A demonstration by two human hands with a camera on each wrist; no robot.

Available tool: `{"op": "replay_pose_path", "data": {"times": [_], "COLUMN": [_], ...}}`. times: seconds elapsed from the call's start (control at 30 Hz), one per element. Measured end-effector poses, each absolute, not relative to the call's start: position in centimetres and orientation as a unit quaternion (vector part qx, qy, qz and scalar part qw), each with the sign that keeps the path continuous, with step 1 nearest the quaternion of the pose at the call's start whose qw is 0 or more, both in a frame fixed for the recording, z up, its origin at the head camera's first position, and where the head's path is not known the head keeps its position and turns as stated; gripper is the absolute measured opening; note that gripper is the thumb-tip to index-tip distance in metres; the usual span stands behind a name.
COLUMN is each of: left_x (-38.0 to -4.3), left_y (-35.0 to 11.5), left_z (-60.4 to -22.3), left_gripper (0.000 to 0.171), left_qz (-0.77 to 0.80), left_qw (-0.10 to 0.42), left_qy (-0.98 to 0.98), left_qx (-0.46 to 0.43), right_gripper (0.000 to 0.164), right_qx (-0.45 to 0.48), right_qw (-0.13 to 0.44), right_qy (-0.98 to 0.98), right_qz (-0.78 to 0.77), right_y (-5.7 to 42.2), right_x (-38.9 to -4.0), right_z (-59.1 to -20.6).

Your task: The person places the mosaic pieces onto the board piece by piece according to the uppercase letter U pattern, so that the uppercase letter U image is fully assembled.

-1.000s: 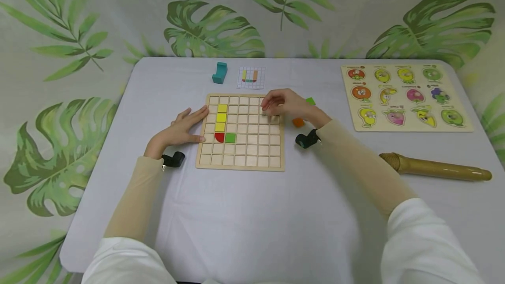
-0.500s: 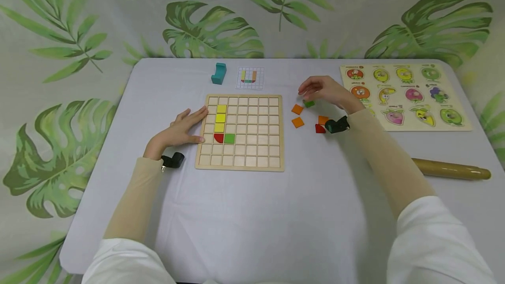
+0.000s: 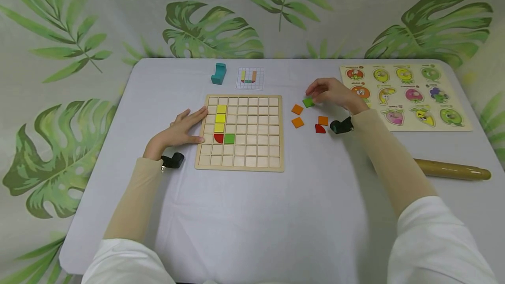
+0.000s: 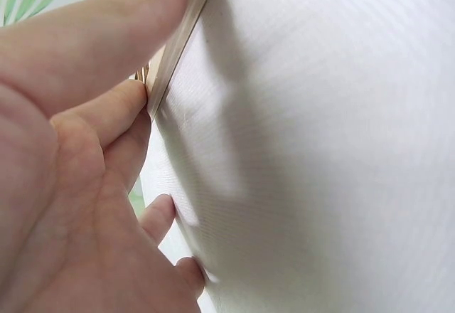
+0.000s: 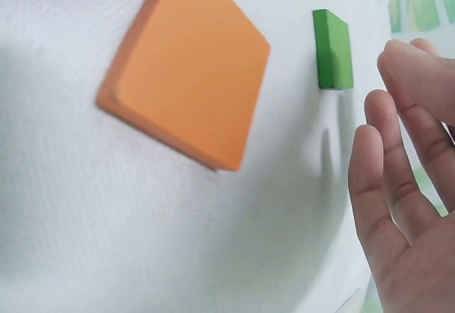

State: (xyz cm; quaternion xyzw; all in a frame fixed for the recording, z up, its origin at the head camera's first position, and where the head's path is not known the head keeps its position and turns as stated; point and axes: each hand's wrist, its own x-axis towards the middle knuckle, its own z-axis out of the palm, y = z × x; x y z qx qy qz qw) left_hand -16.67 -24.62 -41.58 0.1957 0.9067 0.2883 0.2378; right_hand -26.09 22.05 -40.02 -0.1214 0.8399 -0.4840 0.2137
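Observation:
A wooden grid board (image 3: 252, 165) lies mid-table. In its left part sit yellow square tiles (image 3: 220, 118) in a column, a red quarter-round tile (image 3: 218, 138) below them and a green square tile (image 3: 229, 138) beside that. My left hand (image 3: 178, 129) rests at the board's left edge, fingers spread; the left wrist view shows thumb and fingertips at its rim (image 4: 178, 50). Right of the board, my right hand (image 3: 330, 92) hovers by a loose green tile (image 3: 307, 102). In the right wrist view its relaxed fingers (image 5: 368, 153) stand apart from that tile (image 5: 333, 51), holding nothing.
Loose orange tiles (image 3: 297, 122) and a red quarter-round tile (image 3: 320, 129) lie right of the board. A patterned card (image 3: 250, 78) and a teal block (image 3: 218, 73) stand behind it. At right are a fruit puzzle board (image 3: 410, 95) and a brown stick-like object (image 3: 453, 169).
My right hand has left the board's upper right and moved right to the loose green tile, uncovering the orange and red tiles. My left hand stays put.

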Motion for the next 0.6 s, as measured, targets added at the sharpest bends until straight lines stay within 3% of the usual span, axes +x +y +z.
{"op": "replay_pose_path", "data": {"times": [0.6], "left_x": [-16.7], "left_y": [-24.6], "left_z": [-41.7], "left_gripper": [0.088], "left_qz": [0.286], "left_qw": [0.238], "left_qy": [0.908], "left_qx": [0.195], "right_gripper": [0.024], "right_qx": [-0.137], "right_qw": [0.175], "right_qy": [0.892], "right_qz": [-0.394], "right_y": [20.7], "right_x": [-26.0], "right_z": [-41.0]}}
